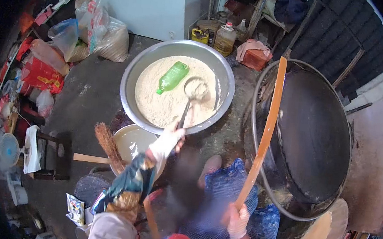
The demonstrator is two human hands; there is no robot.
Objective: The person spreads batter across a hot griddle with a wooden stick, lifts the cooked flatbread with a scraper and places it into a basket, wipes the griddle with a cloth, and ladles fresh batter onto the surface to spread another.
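My left hand [168,140], in a white glove, grips the handle of a metal ladle [195,89] whose bowl rests in the pale flour-like mix filling a large steel basin [131,75]. A green plastic bottle [172,77] lies on the mix beside the ladle. My right hand [237,221], also gloved, holds the lower end of a long orange wooden paddle [265,130] that leans across the rim of a big black wok [317,139] at the right.
A smaller bowl of pale liquid [132,142] and a short broom [107,144] sit below the basin. Plastic bags [94,31] pile up at the left. An oil bottle [225,38] and a white cabinet [147,4] stand behind. A small fan [9,150] is far left.
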